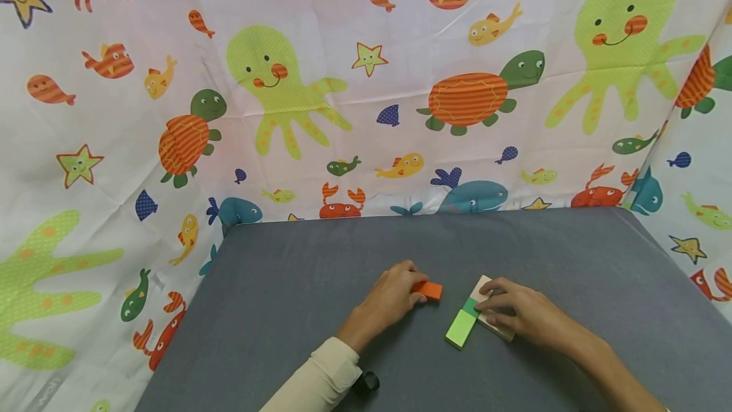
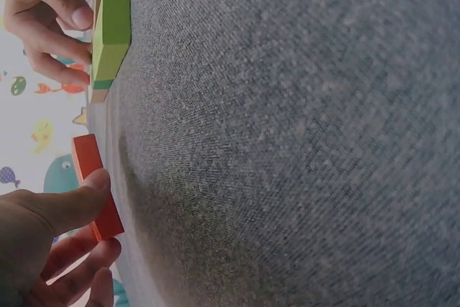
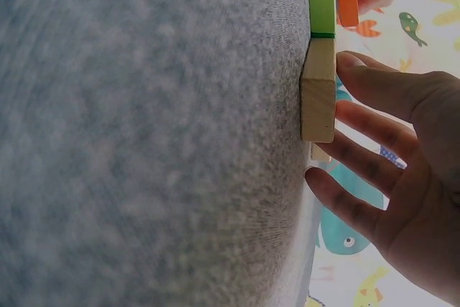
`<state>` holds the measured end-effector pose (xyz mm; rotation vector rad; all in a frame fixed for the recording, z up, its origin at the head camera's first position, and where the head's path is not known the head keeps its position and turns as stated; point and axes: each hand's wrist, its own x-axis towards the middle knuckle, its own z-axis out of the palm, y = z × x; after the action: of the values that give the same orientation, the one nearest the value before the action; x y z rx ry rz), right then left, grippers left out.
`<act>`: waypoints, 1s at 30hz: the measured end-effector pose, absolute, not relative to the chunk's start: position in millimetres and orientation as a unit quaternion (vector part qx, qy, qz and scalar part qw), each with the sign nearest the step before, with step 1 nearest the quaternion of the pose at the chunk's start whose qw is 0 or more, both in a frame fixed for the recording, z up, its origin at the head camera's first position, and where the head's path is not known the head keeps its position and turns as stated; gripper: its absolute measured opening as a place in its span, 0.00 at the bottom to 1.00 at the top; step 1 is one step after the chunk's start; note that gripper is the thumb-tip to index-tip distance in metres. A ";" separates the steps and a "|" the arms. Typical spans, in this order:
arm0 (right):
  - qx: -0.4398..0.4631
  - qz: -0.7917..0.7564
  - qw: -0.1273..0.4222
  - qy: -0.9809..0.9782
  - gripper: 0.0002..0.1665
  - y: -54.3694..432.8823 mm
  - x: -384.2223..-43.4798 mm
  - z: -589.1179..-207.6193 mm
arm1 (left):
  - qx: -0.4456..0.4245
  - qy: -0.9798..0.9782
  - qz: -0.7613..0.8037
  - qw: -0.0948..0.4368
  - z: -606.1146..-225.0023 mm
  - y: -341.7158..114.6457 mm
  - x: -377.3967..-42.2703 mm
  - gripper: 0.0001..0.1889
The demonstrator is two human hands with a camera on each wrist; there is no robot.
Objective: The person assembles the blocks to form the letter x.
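My left hand (image 1: 391, 294) pinches an orange block (image 1: 433, 291) between thumb and fingers, close over the grey table. In the left wrist view the orange block (image 2: 88, 154) is held slightly tilted, thumb across its face. To its right lies a group of blocks: a light green block (image 1: 460, 329), a dark green block (image 1: 470, 308) and two plain wooden blocks (image 1: 480, 286), one partly under my fingers. My right hand (image 1: 526, 313) rests its fingertips on this group. In the right wrist view its loosely extended fingers (image 3: 359, 206) lie beside the nearer wooden block (image 3: 318, 109).
The grey cloth-covered table (image 1: 297, 285) ends at a white curtain (image 1: 366, 94) printed with sea animals, which hangs along the back and sides. A small black object (image 1: 367, 383) shows beside the left sleeve (image 1: 320, 374).
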<state>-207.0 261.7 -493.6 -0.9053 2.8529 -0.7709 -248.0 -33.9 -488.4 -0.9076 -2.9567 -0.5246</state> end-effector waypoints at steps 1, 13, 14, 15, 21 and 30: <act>-0.292 -0.249 0.026 0.923 0.14 261.6 -207.0 -493.4 | -0.290 -0.942 -0.167 0.002 -488.6 -33.4 -248.4 0.19; -0.287 -0.248 0.033 0.925 0.15 261.3 -207.6 -492.6 | -0.294 -0.939 -0.179 0.000 -491.1 -29.6 -250.8 0.18; -0.286 -0.248 0.033 0.925 0.15 261.4 -207.6 -492.7 | -0.294 -0.938 -0.182 0.000 -491.5 -29.1 -251.2 0.18; -0.287 -0.248 0.032 0.925 0.15 261.5 -207.6 -492.9 | -0.295 -0.938 -0.182 0.000 -491.7 -28.5 -251.6 0.18; -0.293 -0.249 0.023 0.923 0.14 261.4 -207.6 -493.4 | -0.299 -0.933 -0.202 -0.003 -493.1 -24.8 -254.8 0.18; -0.287 -0.248 0.030 0.925 0.14 261.3 -207.4 -493.3 | -0.306 -0.923 -0.231 -0.019 -493.1 -20.6 -257.6 0.18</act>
<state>-207.4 261.3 -493.3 -0.8860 2.8517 -0.7646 -257.6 -20.6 -493.1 -0.9726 -2.9360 -0.7344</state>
